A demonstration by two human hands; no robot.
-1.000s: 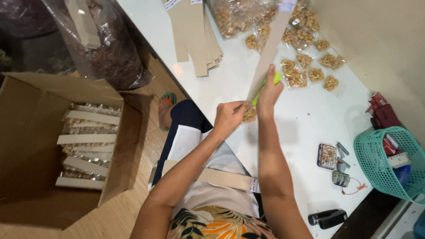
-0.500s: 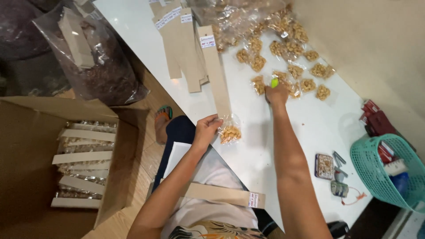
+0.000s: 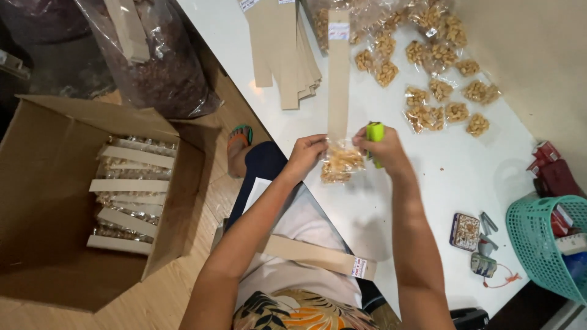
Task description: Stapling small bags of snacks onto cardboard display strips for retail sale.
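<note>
Head view showed my left hand (image 3: 306, 154) and right hand (image 3: 382, 150) meeting over the white counter (image 3: 428, 183), near its edge. The left fingers were pinched shut on the top corner of a clear snack bag (image 3: 341, 164), where it met the foot of a long card strip (image 3: 338, 73) running away toward 12 o'clock. The right fingers were closed round a green stapler (image 3: 375, 135), pressed against the bag's other top corner.

I judged the bag light, soft and crinkly, its contents brittle, so the sealed top edge was the place to hold, not the belly. The strip looked stiff but thin and easily creased.

Half a second earlier the right hand had been far out at 1 o'clock among the loose bags (image 3: 446, 98), and the strip lay angled; now both hands had come together and the strip ran straight. A box (image 3: 55, 183) of finished strips sat at 9 o'clock, a green basket (image 3: 538, 244) at 4 o'clock.
</note>
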